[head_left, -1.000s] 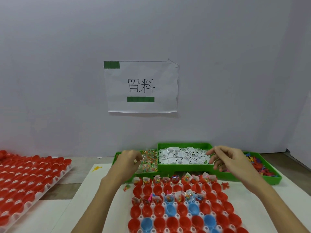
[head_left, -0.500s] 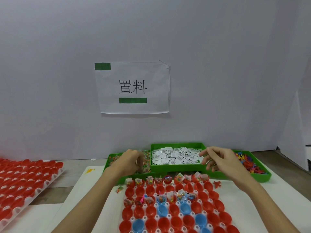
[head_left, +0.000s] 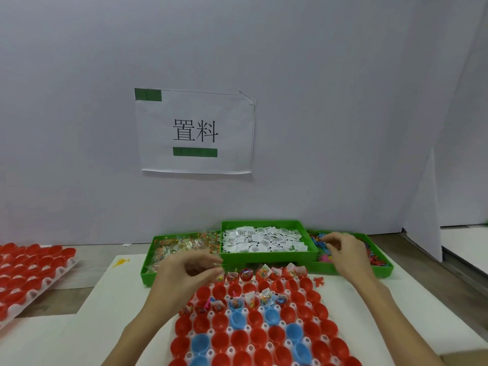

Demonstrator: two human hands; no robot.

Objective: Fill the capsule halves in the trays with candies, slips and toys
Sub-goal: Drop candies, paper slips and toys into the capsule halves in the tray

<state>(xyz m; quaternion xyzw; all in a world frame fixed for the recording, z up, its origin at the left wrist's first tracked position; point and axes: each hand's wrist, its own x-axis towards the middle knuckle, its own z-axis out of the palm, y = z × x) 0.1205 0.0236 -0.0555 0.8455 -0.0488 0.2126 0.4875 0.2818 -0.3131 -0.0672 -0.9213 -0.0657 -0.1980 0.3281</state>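
- A grey wall [head_left: 343,101] with a paper sign [head_left: 195,130] backs the white table [head_left: 100,307].
- Left hand [head_left: 184,276], fingers curled, hovers over the capsule tray [head_left: 253,331]'s far-left corner; any hold unclear.
- Right hand [head_left: 346,252], fingers curled, reaches into the toy bin [head_left: 380,262]; grasp unclear.

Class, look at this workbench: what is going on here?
A person is filling capsule halves in a white tray. The left hand hovers by the candy bin, apparently pinching a clear packet. The right hand reaches into the toy bin. The far rows are filled; the nearer ones sit empty.
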